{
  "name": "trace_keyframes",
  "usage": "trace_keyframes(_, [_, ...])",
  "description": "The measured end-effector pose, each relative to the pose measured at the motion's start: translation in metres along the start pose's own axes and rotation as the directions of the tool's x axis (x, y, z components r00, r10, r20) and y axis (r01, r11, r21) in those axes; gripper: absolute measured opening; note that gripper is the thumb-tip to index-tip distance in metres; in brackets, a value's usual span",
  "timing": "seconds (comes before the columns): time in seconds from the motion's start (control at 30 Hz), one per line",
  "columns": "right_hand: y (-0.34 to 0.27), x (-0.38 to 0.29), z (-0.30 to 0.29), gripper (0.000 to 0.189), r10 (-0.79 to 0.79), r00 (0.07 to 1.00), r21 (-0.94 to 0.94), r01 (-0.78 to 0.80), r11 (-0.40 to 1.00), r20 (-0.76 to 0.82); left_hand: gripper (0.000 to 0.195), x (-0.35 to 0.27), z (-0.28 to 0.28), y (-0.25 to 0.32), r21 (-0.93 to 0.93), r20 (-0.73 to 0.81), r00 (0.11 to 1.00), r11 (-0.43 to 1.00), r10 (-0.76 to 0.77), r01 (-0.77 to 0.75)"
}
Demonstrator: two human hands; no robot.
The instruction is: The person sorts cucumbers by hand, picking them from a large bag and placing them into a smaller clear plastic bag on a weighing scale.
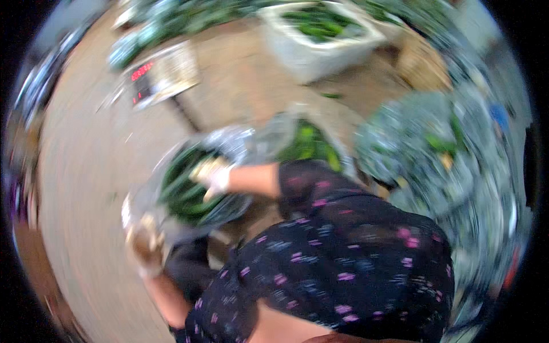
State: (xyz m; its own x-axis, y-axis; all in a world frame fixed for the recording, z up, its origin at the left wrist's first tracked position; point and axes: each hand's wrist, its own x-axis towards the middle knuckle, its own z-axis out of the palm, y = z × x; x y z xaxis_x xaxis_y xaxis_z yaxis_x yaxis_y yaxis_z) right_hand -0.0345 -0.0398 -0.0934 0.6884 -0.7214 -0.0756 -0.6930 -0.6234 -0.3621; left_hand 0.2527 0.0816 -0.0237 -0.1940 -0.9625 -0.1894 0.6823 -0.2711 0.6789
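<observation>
A clear plastic bag (242,141) stands on the floor in front of me with its mouth spread. Long dark green vegetables (184,188), too blurred to name exactly, fill it. My right hand (212,176), in a pale glove, lies over them with thumb and fingers apart. At the bag's near left edge is my left hand (148,246), also gloved, its fingers curled. Motion blur hides whether it grips the plastic. Just right of this bag, a second plastic bag (274,128) holds bright green peppers or similar vegetables (306,143), partly behind my right sleeve.
A digital scale (171,70) with a red lit display rests on the floor at the upper left. Beyond the bags stands a white foam box (317,60) of green vegetables. Large filled plastic bags (411,145) crowd the right side. More bagged greens (193,17) line the far edge.
</observation>
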Motion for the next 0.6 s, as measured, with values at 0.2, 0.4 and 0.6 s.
trace_keyframes(0.2, [-0.027,-0.011,0.082,0.039,-0.079,0.990,-0.273,0.108,0.956,0.116,0.049,-0.007,0.027,0.019,0.021,0.154,0.987,0.999,0.043,-0.047])
trace_keyframes(0.4, [0.009,-0.026,0.011,0.030,0.153,0.987,0.047,-0.156,0.987,0.057,0.061,-0.004,0.045,0.023,0.095,-0.009,1.000,0.995,0.028,-0.027])
trace_keyframes(0.6, [0.046,-0.087,-0.102,0.038,0.034,0.951,0.768,0.227,0.599,-0.308,0.062,-0.012,0.055,0.026,0.231,-0.166,0.984,0.972,0.070,-0.030])
